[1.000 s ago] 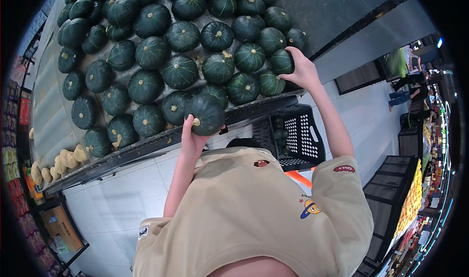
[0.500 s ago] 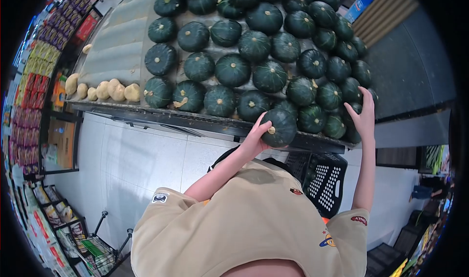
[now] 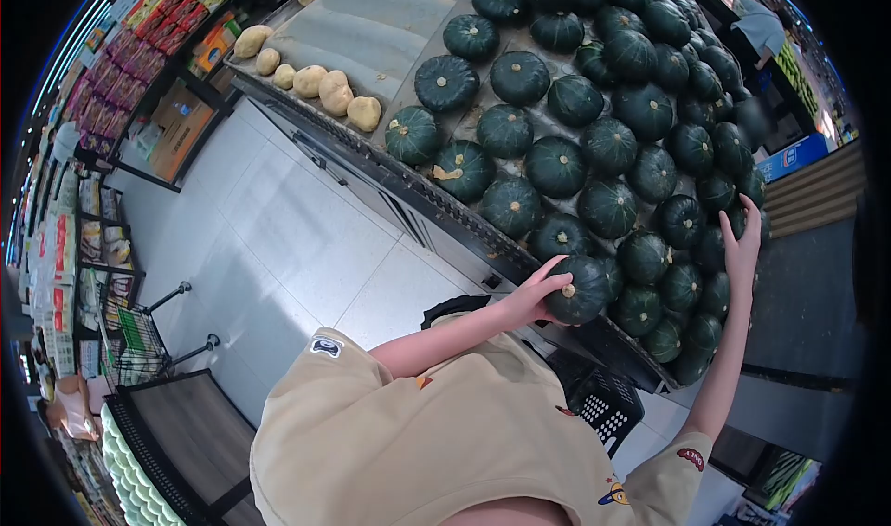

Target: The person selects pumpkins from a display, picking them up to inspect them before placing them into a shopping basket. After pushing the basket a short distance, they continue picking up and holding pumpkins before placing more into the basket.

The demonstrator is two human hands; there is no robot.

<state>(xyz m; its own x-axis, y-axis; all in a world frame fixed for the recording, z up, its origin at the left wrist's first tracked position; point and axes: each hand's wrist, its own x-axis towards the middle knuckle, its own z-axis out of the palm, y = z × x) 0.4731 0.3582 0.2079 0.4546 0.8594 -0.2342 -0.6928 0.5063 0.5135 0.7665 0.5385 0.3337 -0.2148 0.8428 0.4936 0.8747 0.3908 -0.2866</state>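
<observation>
My left hand (image 3: 540, 294) grips a dark green kabocha squash (image 3: 579, 289) just above the display's front edge, thumb across it near the stem. At the right side of the pile, my right hand (image 3: 741, 243) reaches in with thumb and finger spread against another kabocha squash (image 3: 736, 220); its other fingers are partly hidden. Many more such squashes, including one kabocha squash (image 3: 608, 209) near the middle, lie on the sloping display, stacked closer together towards the right. A yellowish dried piece clings to one squash (image 3: 464, 171) near the front edge.
Several potatoes (image 3: 334, 92) line the display's front left edge. A black perforated basket (image 3: 608, 410) is below the display by my body. A shopping cart (image 3: 135, 340) stands to the left, near stocked shelves. A person (image 3: 759, 30) is at the far right.
The view has turned, so the display appears slanted. My right hand has moved farther along the right side to a different squash. My left hand still holds its squash.
</observation>
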